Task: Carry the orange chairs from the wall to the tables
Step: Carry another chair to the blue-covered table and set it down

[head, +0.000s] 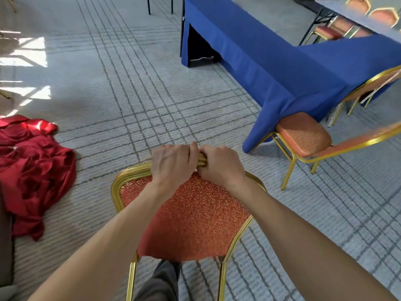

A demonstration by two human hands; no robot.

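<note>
Both left hand [173, 164] and right hand [221, 165] fingers [192, 152] tight round orange chair [195, 213]; red cloth [32, 170] left, blue table [282, 72] right.

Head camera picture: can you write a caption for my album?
Left hand and right hand grip the top rail of the orange chair near the blue-draped table.

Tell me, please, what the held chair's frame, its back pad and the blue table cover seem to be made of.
Chair frame: most likely metal tubing with a glossy gold finish, judging by its thin ribbed tube and bright highlights.
Back pad: woven fabric, orange-red with a swirl pattern, matte.
Blue table cover: cloth, matte; it drapes and folds at the corner.
</note>
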